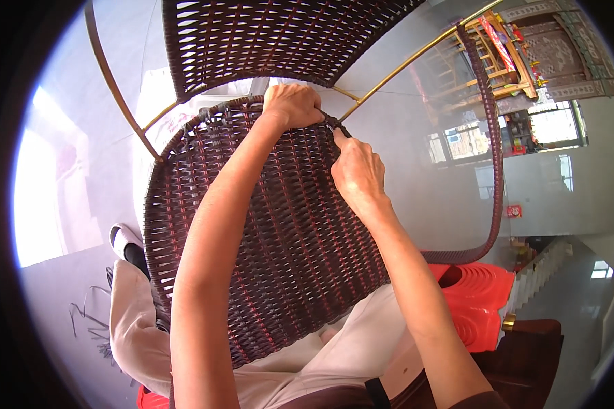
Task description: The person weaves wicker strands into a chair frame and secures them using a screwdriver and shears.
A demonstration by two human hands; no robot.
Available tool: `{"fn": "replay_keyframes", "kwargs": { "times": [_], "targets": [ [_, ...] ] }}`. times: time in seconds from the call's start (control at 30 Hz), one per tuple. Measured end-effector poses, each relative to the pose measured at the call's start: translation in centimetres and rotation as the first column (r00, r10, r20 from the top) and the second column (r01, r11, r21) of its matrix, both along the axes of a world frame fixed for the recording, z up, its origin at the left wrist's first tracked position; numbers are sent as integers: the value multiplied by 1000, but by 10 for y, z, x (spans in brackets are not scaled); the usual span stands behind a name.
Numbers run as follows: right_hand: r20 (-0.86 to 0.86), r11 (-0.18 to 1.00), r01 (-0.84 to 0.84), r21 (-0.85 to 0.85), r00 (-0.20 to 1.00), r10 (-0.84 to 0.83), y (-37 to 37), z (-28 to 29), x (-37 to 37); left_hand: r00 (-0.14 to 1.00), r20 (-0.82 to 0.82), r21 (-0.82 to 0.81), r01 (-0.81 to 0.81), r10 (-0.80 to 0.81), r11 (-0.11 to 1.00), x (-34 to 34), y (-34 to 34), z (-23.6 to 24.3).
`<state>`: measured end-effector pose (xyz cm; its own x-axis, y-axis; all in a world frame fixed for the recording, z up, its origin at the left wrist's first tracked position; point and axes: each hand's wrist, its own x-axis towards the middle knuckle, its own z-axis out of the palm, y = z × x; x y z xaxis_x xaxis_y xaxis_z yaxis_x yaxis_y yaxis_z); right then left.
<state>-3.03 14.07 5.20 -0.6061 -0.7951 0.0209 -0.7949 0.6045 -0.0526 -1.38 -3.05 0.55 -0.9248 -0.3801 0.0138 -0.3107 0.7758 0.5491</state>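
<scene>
A dark brown wicker chair with red strands among its weave stands before me, its rounded seat [280, 225] over my lap. My left hand [292, 105] is closed at the far rim of the seat, fingers curled over the edge and out of sight. Just right of it, my right hand [358, 170] has its index finger pressed against the same rim, the other fingers folded in. Whether a strand is pinched there, I cannot make out. Beyond the seat rises the woven backrest [266, 41], joined to gold-coloured metal tubes [416, 58].
A wrapped armrest loop [496, 170] curves down on the right. Red plastic stools [481, 307] stand beside my right forearm, near a dark brown wooden surface [535, 361]. Loose dark strands [102, 313] lie on the floor at left. Bamboo-coloured frames [518, 68] stand far right.
</scene>
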Motion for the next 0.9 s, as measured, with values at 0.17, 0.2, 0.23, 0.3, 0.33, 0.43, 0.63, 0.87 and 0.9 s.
{"fn": "replay_keyframes", "kwargs": {
  "times": [0.17, 0.2, 0.23, 0.3, 0.33, 0.43, 0.63, 0.87, 0.9],
  "targets": [
    [-189, 995, 35, 94, 982, -16, -5, -8, 13, 998, -25, -24, -52, 52, 998, 1, 5, 0],
    [-188, 995, 36, 93, 982, -18, -5, -7, 14, 998, -24, -25, -51, 50, 998, 1, 4, -1],
    [-167, 997, 26, 76, 986, -13, -6, -6, 13, 998, -37, -27, -55, 54, 998, 2, 3, -1],
    [-149, 998, 19, 58, 989, -10, -5, -5, 10, 997, -55, -27, -57, 55, 998, 2, 2, -2],
    [-71, 998, 45, 37, 997, -43, -4, -6, 7, 996, -53, -21, -69, 68, 997, 1, 2, -2],
    [65, 993, 120, 1, 991, -120, -2, -7, 6, 995, -60, -22, -84, 83, 996, 1, 1, -3],
    [219, 959, 195, -208, 964, -148, 14, -4, -5, 997, -65, -17, -47, 45, 999, 1, 1, 1],
    [-80, 996, -33, -88, 996, 26, 21, -4, -7, 999, -35, -21, -33, 33, 999, -2, -1, -1],
    [-109, 996, -62, -66, 993, 54, 21, -4, -6, 999, -22, -18, -37, 36, 999, -3, -2, -1]
  ]
}}
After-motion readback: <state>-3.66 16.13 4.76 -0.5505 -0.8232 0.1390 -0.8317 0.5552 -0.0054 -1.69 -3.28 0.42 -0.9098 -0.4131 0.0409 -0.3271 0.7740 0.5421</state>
